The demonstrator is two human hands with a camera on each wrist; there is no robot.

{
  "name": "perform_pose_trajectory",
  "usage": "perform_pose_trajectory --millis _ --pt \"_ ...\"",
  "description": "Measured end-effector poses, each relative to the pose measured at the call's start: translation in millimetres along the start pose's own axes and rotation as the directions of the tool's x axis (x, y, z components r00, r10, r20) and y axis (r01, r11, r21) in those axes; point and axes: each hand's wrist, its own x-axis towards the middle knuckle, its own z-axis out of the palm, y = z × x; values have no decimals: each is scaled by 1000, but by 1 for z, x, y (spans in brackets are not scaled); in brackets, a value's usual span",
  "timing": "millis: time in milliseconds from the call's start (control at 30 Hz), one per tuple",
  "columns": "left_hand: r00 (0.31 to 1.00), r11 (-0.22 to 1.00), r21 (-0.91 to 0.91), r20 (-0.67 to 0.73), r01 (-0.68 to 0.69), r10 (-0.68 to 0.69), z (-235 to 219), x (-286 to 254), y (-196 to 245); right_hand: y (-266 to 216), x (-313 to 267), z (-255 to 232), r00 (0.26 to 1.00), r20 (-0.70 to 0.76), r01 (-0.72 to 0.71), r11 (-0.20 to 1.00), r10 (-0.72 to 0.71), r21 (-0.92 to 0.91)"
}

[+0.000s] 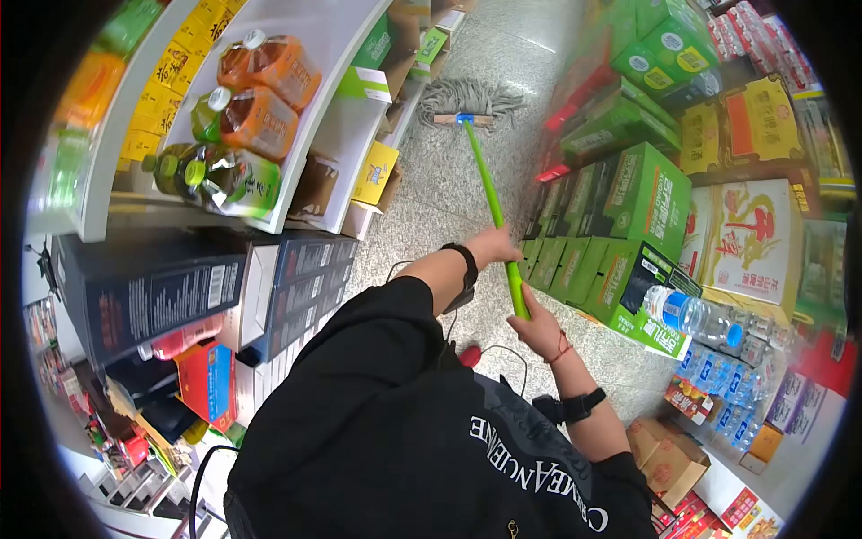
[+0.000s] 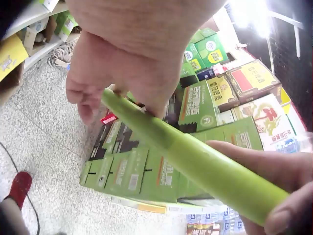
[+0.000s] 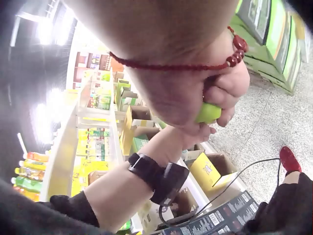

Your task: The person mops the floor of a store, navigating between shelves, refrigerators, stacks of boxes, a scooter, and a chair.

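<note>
A mop with a long green handle (image 1: 489, 193) reaches away from me down the aisle. Its grey string head (image 1: 471, 97) lies spread on the speckled floor, joined by a blue clamp. My left hand (image 1: 494, 244) grips the handle around its middle; in the left wrist view this hand (image 2: 122, 73) wraps the green shaft from above. Nearer my body, my right hand (image 1: 539, 328) holds the thicker top end of the handle. In the right wrist view the right hand (image 3: 195, 93), below a red bead bracelet, curls round it, with the green tip (image 3: 209, 113) poking out.
Shelves with orange drink bottles (image 1: 260, 121) line the left side, above dark boxes (image 1: 305, 278). Stacked green cartons (image 1: 620, 207) and bottled water (image 1: 691, 316) stand close on the right. The speckled floor (image 1: 395, 229) runs between them. A thin black cable (image 3: 239, 174) hangs near a red shoe (image 3: 289, 159).
</note>
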Motion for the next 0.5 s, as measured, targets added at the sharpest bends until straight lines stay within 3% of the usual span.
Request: perform_pose_trajectory --millis 33,100,300,367,400,467,500 --pt "999 1000 -2 -40 -29 29 16 -12 2 7 -18 2 996 53 -78 997 78 1" --pt "998 998 -5 -22 -66 66 52 -34 4 34 -59 11 1000 21 -15 1000 15 -10" --pt "993 992 -28 -11 -119 119 170 -121 26 103 -194 18 985 157 -60 996 68 -59" --pt "989 966 -253 127 -44 79 198 -151 39 129 -242 17 988 154 10 999 -4 -34" --pt "989 965 -259 130 -38 74 217 -159 43 141 -264 15 984 176 12 999 -3 -50" --pt "927 957 -286 343 -49 150 250 -165 48 156 -304 9 979 204 23 997 -7 -74" --pt "929 955 -292 339 -44 147 267 -172 51 160 -325 7 978 203 57 994 -37 -94"
